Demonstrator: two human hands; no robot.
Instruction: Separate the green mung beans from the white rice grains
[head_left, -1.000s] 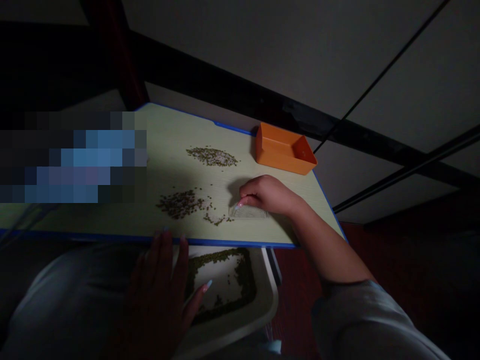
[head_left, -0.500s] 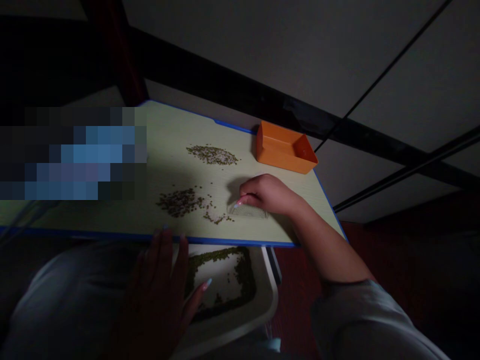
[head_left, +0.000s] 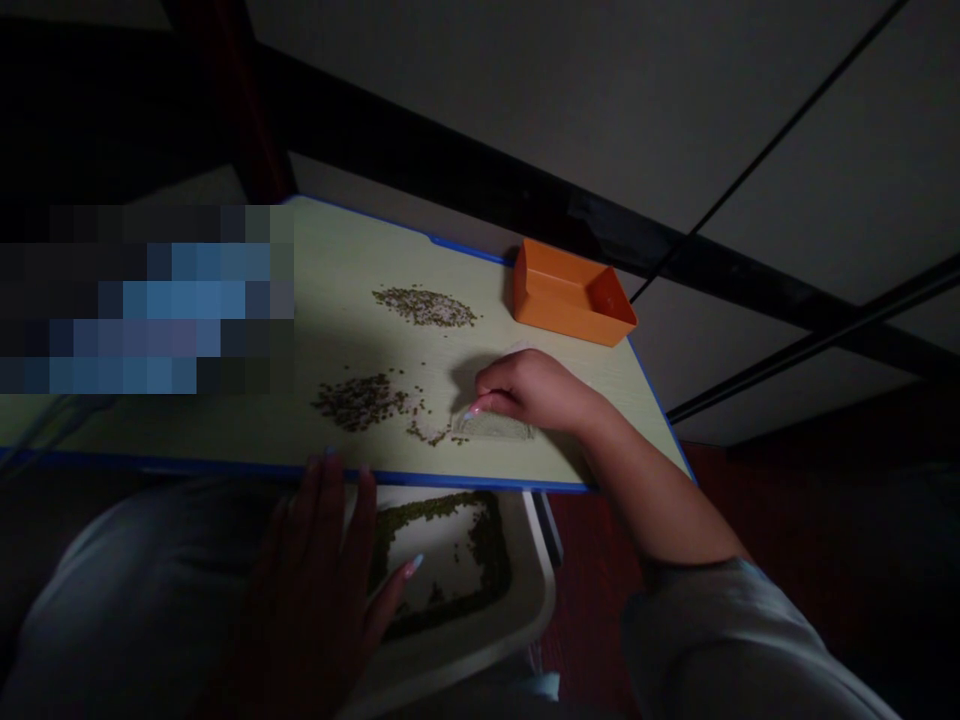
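Observation:
My right hand [head_left: 529,390] is closed in a pinch, low over the pale yellow board [head_left: 330,250]. Beneath its fingers a clear, see-through piece [head_left: 495,427] lies against the board; its exact kind is hard to tell. Just left of it is a small scatter of pale grains and green beans [head_left: 429,432]. A larger dark pile of beans [head_left: 364,402] sits further left, and another pile, beans mixed with pale grains [head_left: 424,306], lies behind. My left hand [head_left: 322,570] is open, fingers stretched toward the board's near edge, in shadow.
An orange open box [head_left: 570,295] stands at the board's back right. Below the near edge, a white tub [head_left: 544,590] holds green beans [head_left: 491,545] along its sides. A blurred-out patch covers the board's left end. Cabinet panels [head_left: 750,120] rise behind.
The fingertips of my right hand have shifted very slightly left with the clear piece. A pale sliver now shows behind the knuckles. My left hand and the piles look unchanged.

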